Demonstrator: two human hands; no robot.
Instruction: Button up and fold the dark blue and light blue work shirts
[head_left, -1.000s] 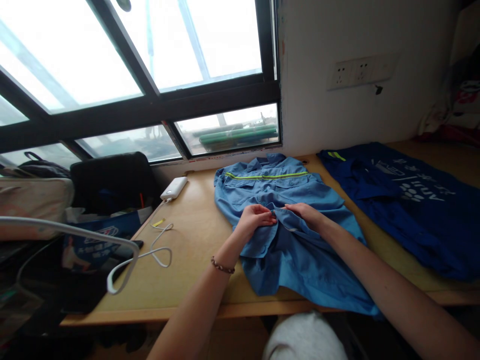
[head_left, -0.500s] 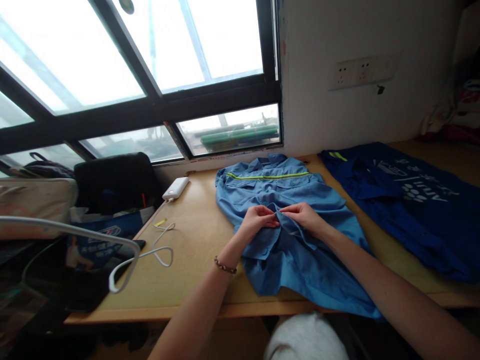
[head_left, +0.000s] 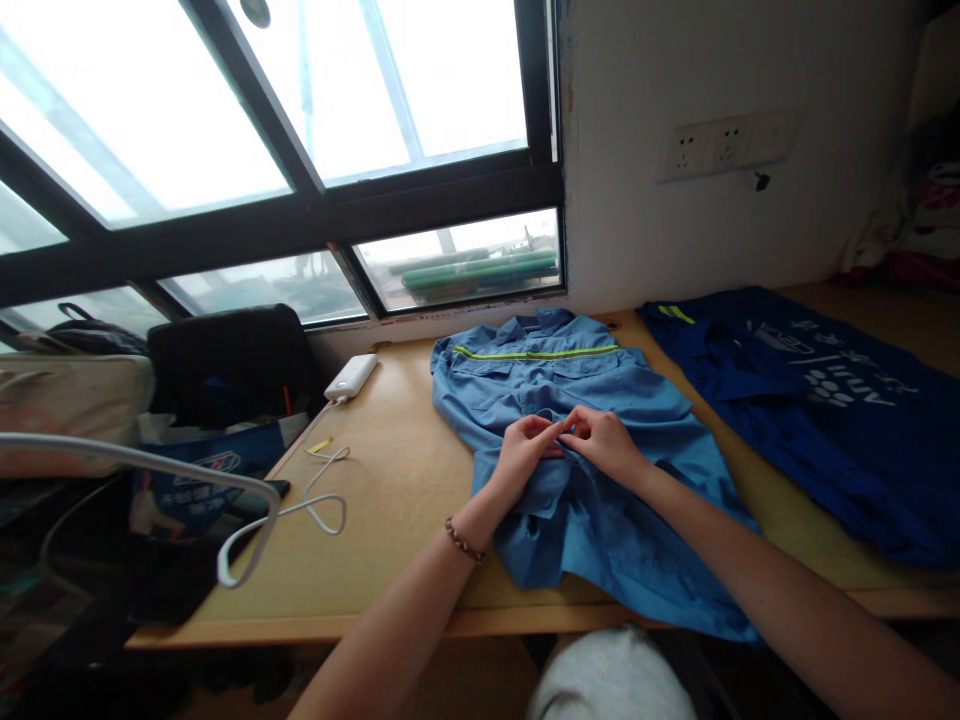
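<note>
A light blue work shirt (head_left: 600,520) with a yellow-green stripe lies flat on the wooden table (head_left: 375,500), collar toward the window. My left hand (head_left: 529,450), a bead bracelet on its wrist, pinches the shirt's front edge near the middle. My right hand (head_left: 604,440) pinches the facing edge right beside it, so the fingertips of both hands meet over the shirt's front opening. Both hands have curled fingers closed on the fabric.
A dark blue shirt (head_left: 810,400) with white print lies on the table to the right. A white power bank (head_left: 349,377) and its looped white cable (head_left: 322,500) lie to the left. Black and beige bags (head_left: 225,365) stand at the far left, with a white hanger (head_left: 225,540) in front.
Both hands have drawn closer together and slid slightly toward the collar, bringing the two front edges of the light blue shirt together.
</note>
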